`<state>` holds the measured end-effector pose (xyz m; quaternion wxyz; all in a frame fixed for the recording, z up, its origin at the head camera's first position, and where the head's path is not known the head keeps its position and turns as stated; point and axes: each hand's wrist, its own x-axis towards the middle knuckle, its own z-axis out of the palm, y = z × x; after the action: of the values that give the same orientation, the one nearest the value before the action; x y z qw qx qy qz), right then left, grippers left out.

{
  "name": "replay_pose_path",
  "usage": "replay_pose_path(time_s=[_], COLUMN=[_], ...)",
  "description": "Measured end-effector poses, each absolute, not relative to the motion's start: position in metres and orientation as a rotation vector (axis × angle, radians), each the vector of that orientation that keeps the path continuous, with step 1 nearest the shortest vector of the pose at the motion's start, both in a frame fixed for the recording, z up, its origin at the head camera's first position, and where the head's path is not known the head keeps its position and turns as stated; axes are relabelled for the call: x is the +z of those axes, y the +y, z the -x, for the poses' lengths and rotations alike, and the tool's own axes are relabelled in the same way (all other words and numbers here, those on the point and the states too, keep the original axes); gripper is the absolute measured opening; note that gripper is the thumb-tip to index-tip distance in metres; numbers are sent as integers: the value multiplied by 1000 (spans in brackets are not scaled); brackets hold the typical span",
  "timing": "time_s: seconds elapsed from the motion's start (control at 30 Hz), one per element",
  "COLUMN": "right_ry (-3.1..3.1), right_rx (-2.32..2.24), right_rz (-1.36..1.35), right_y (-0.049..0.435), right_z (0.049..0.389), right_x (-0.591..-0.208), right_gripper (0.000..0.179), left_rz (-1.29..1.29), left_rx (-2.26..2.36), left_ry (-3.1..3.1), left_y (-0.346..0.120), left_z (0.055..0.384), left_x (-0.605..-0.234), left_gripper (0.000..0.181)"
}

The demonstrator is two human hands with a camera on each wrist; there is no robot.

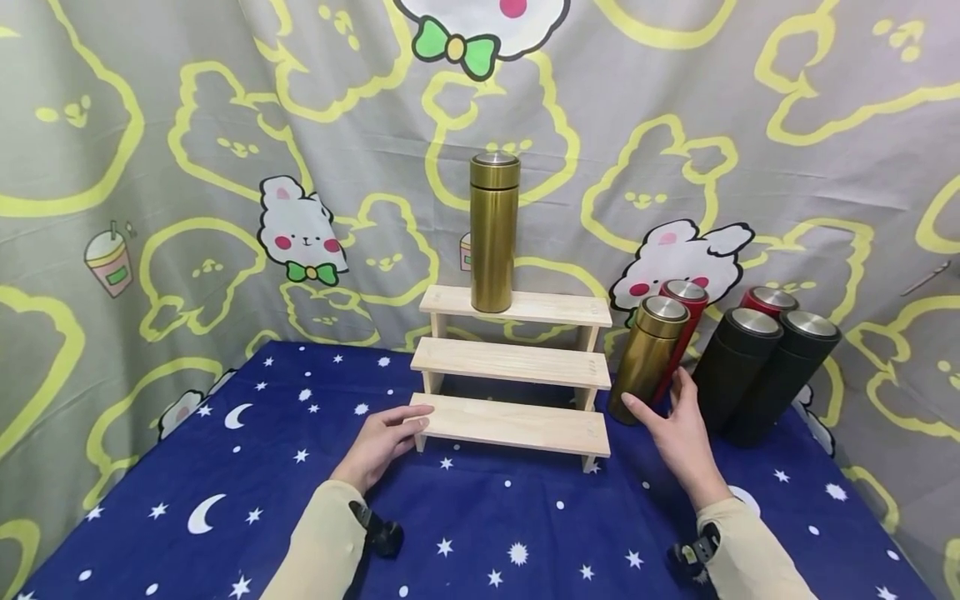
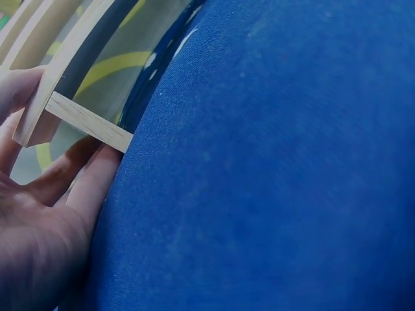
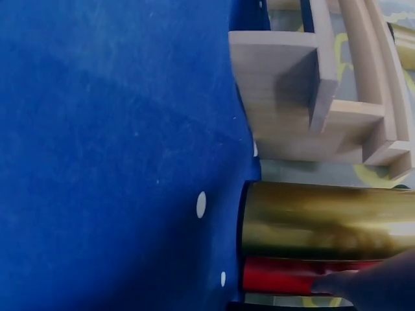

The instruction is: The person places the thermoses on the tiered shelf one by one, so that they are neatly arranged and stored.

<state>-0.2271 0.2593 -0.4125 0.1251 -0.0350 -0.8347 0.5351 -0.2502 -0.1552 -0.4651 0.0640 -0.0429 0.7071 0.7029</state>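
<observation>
My left hand (image 1: 386, 442) grips the left end of the lowest step of a three-step wooden stand (image 1: 517, 421). Its thumb lies on top of the board, and in the left wrist view the fingers (image 2: 91, 178) curl under beside the leg. Right of the stand, my right hand (image 1: 678, 429) reaches with thumb and fingers spread toward a gold vacuum flask (image 1: 645, 367). The thumb tip overlaps the flask's lower side, while the other fingertips are near a red flask (image 3: 279, 275) just behind it. Another gold flask (image 1: 493, 242) stands upright on the top step.
Two black flasks (image 1: 738, 358) stand close to the right of my right hand, with a second red flask (image 1: 772, 298) behind them. A blue star-patterned cloth (image 1: 517, 517) covers the table. A grey patterned curtain (image 1: 360, 125) hangs right behind the stand.
</observation>
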Motion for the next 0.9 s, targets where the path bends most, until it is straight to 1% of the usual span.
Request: replay_pose_path(time_s=[0.33, 0.5, 0.63, 0.9], right_ry=[-2441, -2381, -2339, -2250], right_rx=[1501, 1416, 1450, 1495], right_rz=[125, 211, 233, 298], right_y=[263, 260, 254, 250], right_z=[240, 248, 254, 266], right_x=[-425, -427, -428, -424], right_gripper=[107, 99, 92, 82], left_rz=[96, 92, 114, 108], left_rx=[2155, 2156, 2141, 2126], left_ry=[2110, 2100, 2100, 2104], left_y=[-155, -156, -158, -159], left_z=[249, 248, 246, 253], left_x=[-469, -470, -468, -464], left_gripper=[30, 32, 32, 34])
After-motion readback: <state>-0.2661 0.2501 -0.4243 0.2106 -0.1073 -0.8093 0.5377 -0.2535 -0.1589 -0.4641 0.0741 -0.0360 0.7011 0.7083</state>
